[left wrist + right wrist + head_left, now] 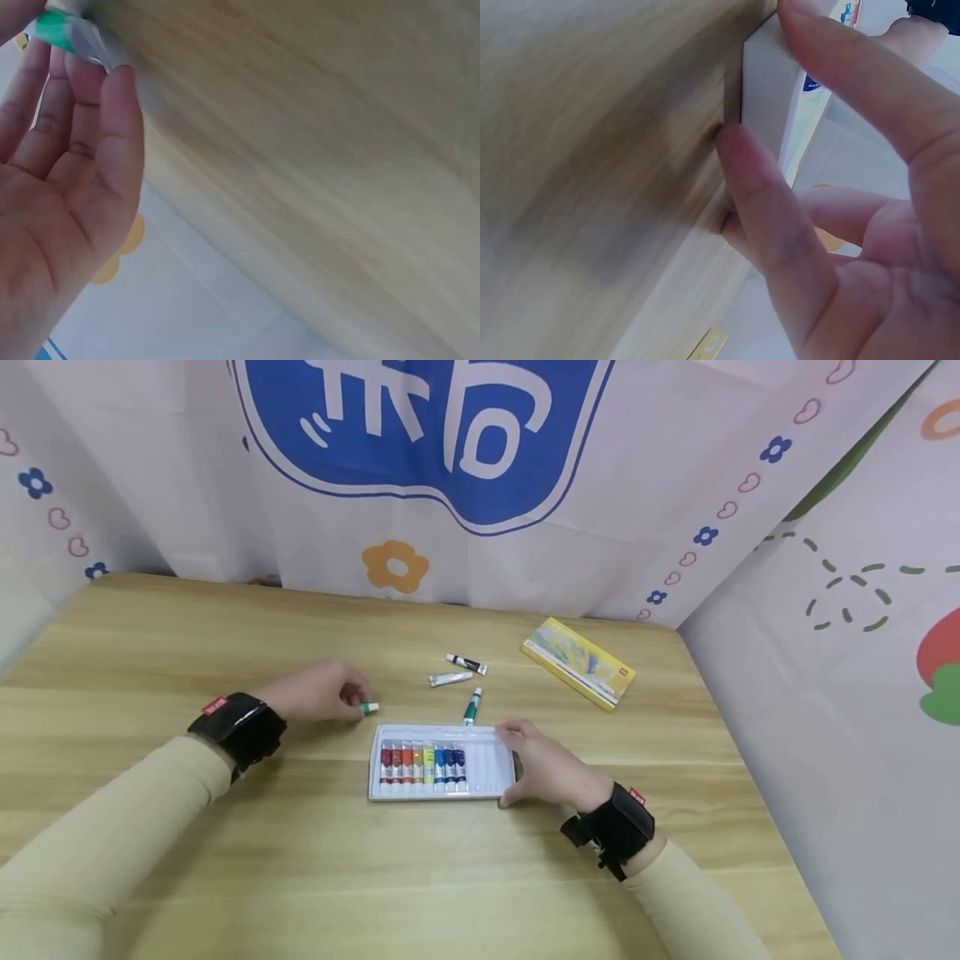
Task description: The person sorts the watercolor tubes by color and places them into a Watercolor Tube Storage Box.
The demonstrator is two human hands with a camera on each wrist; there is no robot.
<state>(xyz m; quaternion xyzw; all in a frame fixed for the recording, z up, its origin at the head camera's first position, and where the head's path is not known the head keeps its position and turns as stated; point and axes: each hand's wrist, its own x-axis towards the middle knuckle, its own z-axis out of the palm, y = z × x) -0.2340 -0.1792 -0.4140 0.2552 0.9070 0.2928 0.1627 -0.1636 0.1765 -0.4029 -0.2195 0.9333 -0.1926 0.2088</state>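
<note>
My left hand [326, 692] pinches a small green paint tube [368, 707] just left of the white tray [489, 772]. In the left wrist view the tube's green band and silvery end [82, 37] show between the fingertips. My right hand [546, 768] grips the tray's right end, thumb at the near corner and fingers at the far one. Within the tray a row of paint tubes [417, 764] runs from red through yellow to blue, filling the left and middle slots. Beyond the tray's far edge lies another green tube [472, 706].
A silvery white tube [450, 678] and a black-labelled tube [467, 663] lie behind the tray on the wooden table [300, 877]. To their right rests a yellow box [578, 662], set at an angle. A printed white cloth [480, 560] hangs along the table's back edge.
</note>
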